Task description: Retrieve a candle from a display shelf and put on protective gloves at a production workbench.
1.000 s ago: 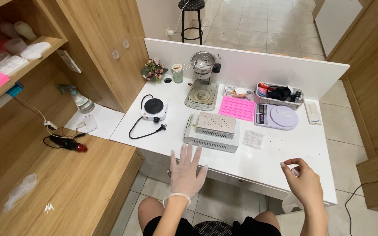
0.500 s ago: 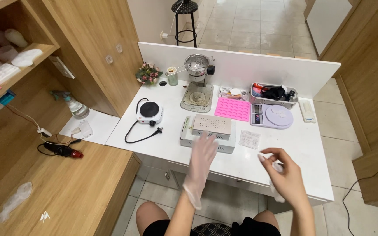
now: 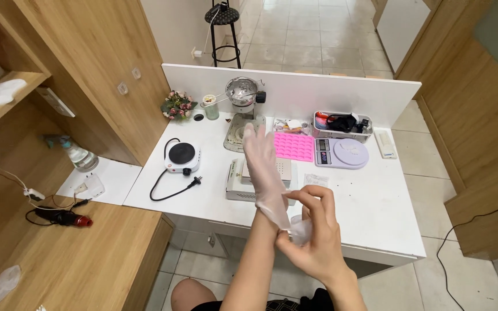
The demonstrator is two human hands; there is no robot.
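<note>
We're holding the left hand up flat, fingers straight and together, inside a clear glove. The right hand is pinching the glove's cuff at the wrist, apparently so it slides on snug. Both are hovering over the white worktop. The grey box is partly hidden behind the glove; we can't make out the contents of the tray.

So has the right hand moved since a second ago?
Yes. The right hand has come in leftward from the white table's front edge to the left hand's wrist, pinching the clear glove's cuff.
</note>
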